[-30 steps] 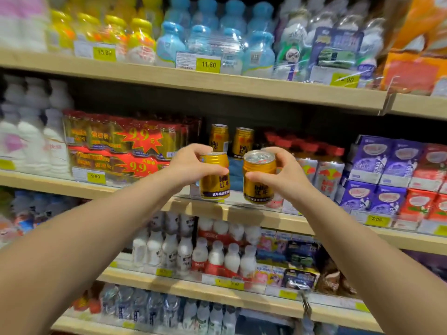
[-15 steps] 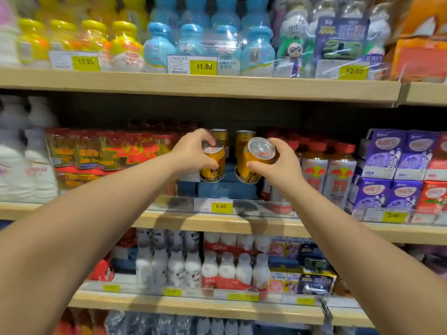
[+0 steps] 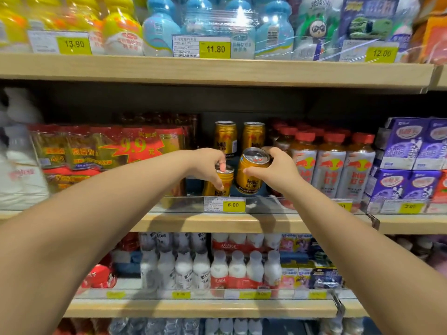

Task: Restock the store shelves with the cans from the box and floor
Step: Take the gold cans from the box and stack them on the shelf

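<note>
My left hand (image 3: 208, 165) grips a gold can (image 3: 221, 182) from above, low over the middle shelf (image 3: 217, 222) behind the 6.00 price tag (image 3: 233, 204). A second gold can (image 3: 251, 171) is held by my right hand (image 3: 275, 171), tilted with its silver top facing me, just right of the first. Two more gold cans (image 3: 238, 137) stand upright at the back of the same slot, behind both hands. The box and the floor are out of view.
Red-wrapped multipacks (image 3: 108, 153) fill the shelf left of the slot; red-capped bottles (image 3: 331, 163) and purple cartons (image 3: 408, 165) stand to its right. The upper shelf (image 3: 217, 71) hangs close above. White bottles (image 3: 217, 269) line the shelf below.
Both hands have pushed the two cans forward and down into the shelf slot. The left can has dropped lowest, near the shelf floor; the right can has tilted toward me.
</note>
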The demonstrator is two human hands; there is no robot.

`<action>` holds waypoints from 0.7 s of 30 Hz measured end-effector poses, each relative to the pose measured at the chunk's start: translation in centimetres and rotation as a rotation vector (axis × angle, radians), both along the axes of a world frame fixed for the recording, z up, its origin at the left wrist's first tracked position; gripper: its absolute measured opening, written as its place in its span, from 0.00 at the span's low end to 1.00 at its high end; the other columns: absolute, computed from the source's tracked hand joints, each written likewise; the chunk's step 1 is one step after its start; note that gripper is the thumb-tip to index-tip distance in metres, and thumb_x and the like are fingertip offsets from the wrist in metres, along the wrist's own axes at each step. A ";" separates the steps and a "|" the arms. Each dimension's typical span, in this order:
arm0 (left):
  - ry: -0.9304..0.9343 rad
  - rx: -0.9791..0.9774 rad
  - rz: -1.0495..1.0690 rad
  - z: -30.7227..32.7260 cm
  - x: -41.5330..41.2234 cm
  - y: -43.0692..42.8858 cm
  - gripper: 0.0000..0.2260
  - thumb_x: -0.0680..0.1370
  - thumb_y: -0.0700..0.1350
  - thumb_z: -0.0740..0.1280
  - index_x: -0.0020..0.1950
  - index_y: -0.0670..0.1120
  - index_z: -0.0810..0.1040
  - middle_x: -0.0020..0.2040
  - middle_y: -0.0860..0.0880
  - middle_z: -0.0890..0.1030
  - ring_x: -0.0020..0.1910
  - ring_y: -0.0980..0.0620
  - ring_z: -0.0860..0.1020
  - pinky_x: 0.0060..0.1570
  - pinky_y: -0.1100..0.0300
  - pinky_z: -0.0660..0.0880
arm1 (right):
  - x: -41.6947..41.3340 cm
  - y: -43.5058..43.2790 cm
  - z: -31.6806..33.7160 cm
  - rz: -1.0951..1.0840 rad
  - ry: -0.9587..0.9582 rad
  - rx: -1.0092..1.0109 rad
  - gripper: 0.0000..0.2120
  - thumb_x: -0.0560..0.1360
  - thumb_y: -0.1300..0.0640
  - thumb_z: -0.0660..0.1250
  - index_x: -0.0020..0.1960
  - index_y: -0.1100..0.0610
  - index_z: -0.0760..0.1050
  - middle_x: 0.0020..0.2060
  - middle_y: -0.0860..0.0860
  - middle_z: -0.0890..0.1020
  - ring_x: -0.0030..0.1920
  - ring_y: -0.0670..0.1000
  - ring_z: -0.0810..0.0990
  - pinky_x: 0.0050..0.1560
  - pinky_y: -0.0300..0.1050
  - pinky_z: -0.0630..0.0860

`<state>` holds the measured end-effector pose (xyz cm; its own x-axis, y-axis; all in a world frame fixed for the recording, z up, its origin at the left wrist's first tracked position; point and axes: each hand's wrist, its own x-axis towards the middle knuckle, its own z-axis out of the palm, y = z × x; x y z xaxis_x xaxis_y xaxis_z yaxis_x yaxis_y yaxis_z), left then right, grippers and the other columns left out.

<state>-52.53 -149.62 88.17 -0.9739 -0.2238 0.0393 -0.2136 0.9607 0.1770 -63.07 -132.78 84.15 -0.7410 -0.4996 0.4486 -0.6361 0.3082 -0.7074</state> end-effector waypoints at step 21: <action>0.213 -0.322 0.119 -0.1 4.7 2.5 0.07 0.76 0.47 0.68 0.51 0.46 0.80 0.48 0.48 0.81 0.46 0.48 0.79 0.47 0.54 0.79 | 0.7 -1.9 -2.0 0.174 -0.082 0.097 0.32 0.65 0.49 0.77 0.65 0.52 0.69 0.60 0.49 0.75 0.52 0.45 0.73 0.39 0.34 0.68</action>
<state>-47.84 -147.10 88.03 -0.9044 -0.2784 0.3235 -0.3182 0.9449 -0.0764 -62.39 -134.69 82.11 -0.6716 -0.6613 0.3342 -0.6275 0.2677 -0.7312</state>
